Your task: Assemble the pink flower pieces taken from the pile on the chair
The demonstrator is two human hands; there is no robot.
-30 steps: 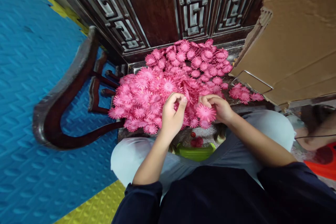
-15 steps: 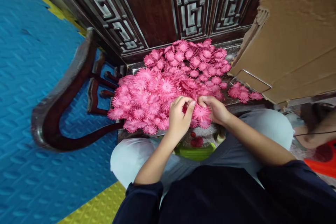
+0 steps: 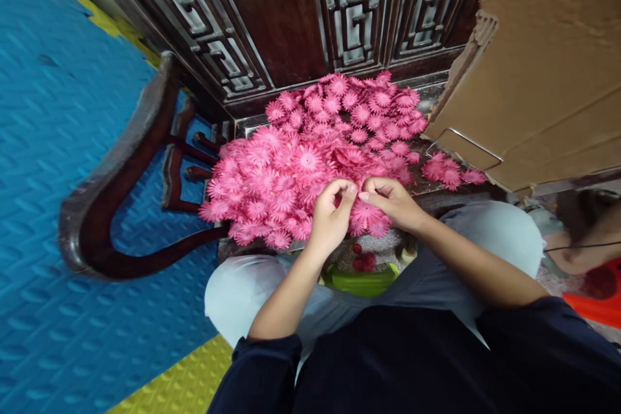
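Observation:
A big heap of pink paper flowers [image 3: 310, 155] covers the seat of a dark wooden chair in front of me. My left hand [image 3: 330, 217] and my right hand [image 3: 394, 202] meet at the heap's near edge, fingertips touching. Both pinch the same pink flower piece [image 3: 366, 215], which fans out below my right fingers. What my left fingers hold beyond that is hidden by the hand.
The chair's curved armrest [image 3: 121, 168] sweeps out to the left over blue and yellow foam floor mats [image 3: 58, 142]. A cardboard sheet [image 3: 543, 65] leans at the right. A green container [image 3: 361, 279] sits between my knees. Another person's arm [image 3: 587, 252] shows at the far right.
My left hand moved right and my right hand moved left until the fingertips met over the flower piece. The heap has not shifted.

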